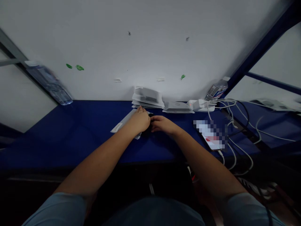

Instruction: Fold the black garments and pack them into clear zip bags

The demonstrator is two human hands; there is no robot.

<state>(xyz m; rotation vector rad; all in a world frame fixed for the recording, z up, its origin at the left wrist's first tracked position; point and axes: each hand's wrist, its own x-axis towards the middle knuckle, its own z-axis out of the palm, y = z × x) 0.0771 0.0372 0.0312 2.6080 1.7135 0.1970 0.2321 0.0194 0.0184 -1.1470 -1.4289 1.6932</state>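
A translucent plastic bag (125,121) with a white label lies on the blue table (94,141). My left hand (140,120) is over its right part, fingers together, pressed on the bag and a dark item (147,131) whose shape is mostly hidden. My right hand (161,124) is just to the right, its curled fingers touching the dark item's edge. Behind my hands stands a pile of clear bags (148,96) with dark contents, leaning at the wall. Another flat bag (178,107) lies to the right of that pile.
A power strip (202,105) with plugs and loose white cables sits at the back right. A phone (210,135) on a cable lies in front of it. Plastic bottles stand at the left (50,82) and right (217,89) by the wall.
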